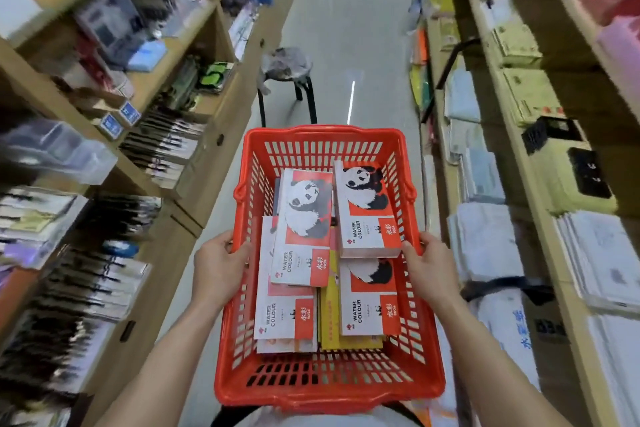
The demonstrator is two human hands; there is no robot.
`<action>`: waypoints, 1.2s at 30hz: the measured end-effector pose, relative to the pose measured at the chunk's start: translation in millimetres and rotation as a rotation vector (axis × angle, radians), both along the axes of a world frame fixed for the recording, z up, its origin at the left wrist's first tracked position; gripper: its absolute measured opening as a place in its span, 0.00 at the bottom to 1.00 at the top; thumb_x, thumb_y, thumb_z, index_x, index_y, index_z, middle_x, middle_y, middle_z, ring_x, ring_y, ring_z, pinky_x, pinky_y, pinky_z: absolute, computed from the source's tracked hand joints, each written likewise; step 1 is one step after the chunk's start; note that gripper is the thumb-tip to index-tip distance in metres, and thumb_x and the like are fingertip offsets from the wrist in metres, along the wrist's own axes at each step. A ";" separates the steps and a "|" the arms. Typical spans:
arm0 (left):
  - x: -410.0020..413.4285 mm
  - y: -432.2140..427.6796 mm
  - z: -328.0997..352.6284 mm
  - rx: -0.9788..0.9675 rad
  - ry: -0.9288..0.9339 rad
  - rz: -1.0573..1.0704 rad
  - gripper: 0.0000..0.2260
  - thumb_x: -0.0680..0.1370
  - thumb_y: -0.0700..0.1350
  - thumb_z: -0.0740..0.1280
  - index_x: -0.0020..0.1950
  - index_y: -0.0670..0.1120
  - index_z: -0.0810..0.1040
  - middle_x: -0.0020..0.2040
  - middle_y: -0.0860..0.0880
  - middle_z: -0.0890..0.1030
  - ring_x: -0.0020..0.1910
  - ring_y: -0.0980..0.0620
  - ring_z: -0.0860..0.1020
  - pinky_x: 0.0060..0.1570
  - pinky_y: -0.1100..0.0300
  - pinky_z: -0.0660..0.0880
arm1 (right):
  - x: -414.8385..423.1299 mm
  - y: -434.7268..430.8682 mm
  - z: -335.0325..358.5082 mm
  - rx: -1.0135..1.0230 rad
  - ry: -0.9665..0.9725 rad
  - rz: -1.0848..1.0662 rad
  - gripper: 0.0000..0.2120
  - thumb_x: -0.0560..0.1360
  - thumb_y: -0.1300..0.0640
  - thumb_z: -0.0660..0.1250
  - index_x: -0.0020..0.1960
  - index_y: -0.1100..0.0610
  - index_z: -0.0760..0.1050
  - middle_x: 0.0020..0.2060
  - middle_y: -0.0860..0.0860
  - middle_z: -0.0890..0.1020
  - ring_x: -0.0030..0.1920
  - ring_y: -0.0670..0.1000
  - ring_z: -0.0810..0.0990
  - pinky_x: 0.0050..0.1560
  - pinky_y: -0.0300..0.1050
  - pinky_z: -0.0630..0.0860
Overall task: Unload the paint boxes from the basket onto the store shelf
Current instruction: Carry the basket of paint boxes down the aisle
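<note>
A red plastic basket [322, 139] is held out in front of me over the aisle floor. My left hand [216, 269] grips its left rim and my right hand [431, 267] grips its right rim. Inside lie several white-and-red watercolour paint boxes with panda pictures: one on top at the left [303, 229], one at the upper right [367, 211], one at the lower right [369, 302], one at the lower left [284, 315]. A yellow box [329, 319] shows beneath them.
Wooden store shelves line both sides of the narrow aisle: brushes and stationery on the left shelf [114, 163], paper pads and packs on the right shelf [540, 204]. A black stool [287, 80] carrying a crumpled bag stands in the aisle just beyond the basket.
</note>
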State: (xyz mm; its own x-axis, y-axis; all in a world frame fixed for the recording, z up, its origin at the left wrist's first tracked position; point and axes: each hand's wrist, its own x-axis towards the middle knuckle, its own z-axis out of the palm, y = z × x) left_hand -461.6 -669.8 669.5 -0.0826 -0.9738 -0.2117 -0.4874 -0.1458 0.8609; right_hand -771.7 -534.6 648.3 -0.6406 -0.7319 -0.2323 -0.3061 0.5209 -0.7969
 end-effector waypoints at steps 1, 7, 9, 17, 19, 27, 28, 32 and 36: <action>-13.0 -23.8 0.7 0.006 0.003 0.015 0.13 0.76 0.52 0.70 0.40 0.73 0.80 0.37 0.67 0.85 0.32 0.59 0.86 0.32 0.59 0.80 | -14.4 -27.2 1.0 -0.003 -0.007 0.006 0.08 0.83 0.58 0.66 0.61 0.58 0.80 0.48 0.52 0.87 0.46 0.51 0.86 0.47 0.49 0.83; -82.3 -189.5 -11.1 0.033 0.045 0.039 0.04 0.75 0.53 0.70 0.42 0.61 0.83 0.37 0.60 0.87 0.31 0.55 0.86 0.28 0.60 0.81 | -87.7 -200.5 -5.2 0.020 0.077 0.039 0.09 0.83 0.56 0.66 0.59 0.57 0.81 0.49 0.54 0.88 0.47 0.54 0.86 0.49 0.53 0.83; -101.7 -250.6 -18.6 0.033 0.038 0.037 0.05 0.77 0.53 0.70 0.42 0.62 0.82 0.37 0.61 0.87 0.32 0.55 0.87 0.29 0.58 0.82 | -105.5 -261.5 -8.8 0.022 0.078 0.039 0.09 0.83 0.55 0.66 0.59 0.58 0.81 0.50 0.55 0.88 0.48 0.56 0.87 0.52 0.57 0.83; -165.3 -497.2 -21.1 0.054 -0.019 0.041 0.06 0.77 0.54 0.70 0.41 0.64 0.81 0.37 0.65 0.86 0.31 0.57 0.86 0.33 0.54 0.83 | -174.2 -510.6 -7.6 0.071 0.112 0.038 0.09 0.83 0.55 0.66 0.58 0.58 0.82 0.48 0.53 0.87 0.45 0.54 0.85 0.45 0.49 0.82; -180.4 -556.1 -22.8 0.068 -0.052 0.037 0.07 0.79 0.52 0.70 0.41 0.62 0.81 0.36 0.64 0.86 0.30 0.58 0.86 0.30 0.57 0.81 | -188.4 -567.9 -9.3 0.079 0.106 0.041 0.09 0.82 0.56 0.66 0.57 0.59 0.82 0.49 0.56 0.88 0.48 0.58 0.86 0.50 0.57 0.82; -247.3 -785.0 -49.1 0.092 -0.173 0.072 0.04 0.78 0.53 0.69 0.44 0.60 0.82 0.32 0.61 0.86 0.27 0.57 0.84 0.29 0.60 0.79 | -258.2 -805.4 -53.8 0.080 0.066 0.075 0.08 0.81 0.58 0.67 0.54 0.59 0.83 0.45 0.55 0.88 0.45 0.57 0.85 0.42 0.47 0.75; -255.5 -813.4 -54.8 0.095 -0.181 0.082 0.05 0.78 0.54 0.69 0.43 0.62 0.81 0.32 0.61 0.86 0.27 0.57 0.84 0.29 0.60 0.79 | -267.1 -836.9 -59.7 0.087 0.053 0.082 0.07 0.81 0.58 0.67 0.54 0.58 0.83 0.45 0.54 0.87 0.45 0.57 0.85 0.42 0.47 0.76; -284.5 -924.8 -78.3 0.105 -0.172 0.073 0.07 0.80 0.47 0.69 0.47 0.60 0.82 0.31 0.63 0.84 0.23 0.60 0.82 0.19 0.69 0.71 | -295.8 -956.0 -84.5 0.123 0.038 0.102 0.07 0.81 0.57 0.67 0.53 0.57 0.83 0.44 0.53 0.87 0.44 0.56 0.85 0.41 0.47 0.76; -300.8 -1032.1 -112.4 0.132 -0.178 0.073 0.06 0.78 0.45 0.70 0.46 0.55 0.83 0.33 0.57 0.86 0.25 0.62 0.81 0.24 0.66 0.72 | -309.9 -1059.8 -112.9 0.170 0.043 0.101 0.07 0.81 0.59 0.67 0.53 0.60 0.83 0.45 0.58 0.88 0.46 0.61 0.85 0.42 0.48 0.75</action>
State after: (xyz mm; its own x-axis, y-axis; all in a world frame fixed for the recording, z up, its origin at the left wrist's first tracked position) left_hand -762.5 -1701.9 557.1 0.0367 -0.9389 -0.3423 -0.6138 -0.2915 0.7337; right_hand -1081.6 -1594.4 535.4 -0.5777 -0.7457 -0.3320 -0.3955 0.6116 -0.6852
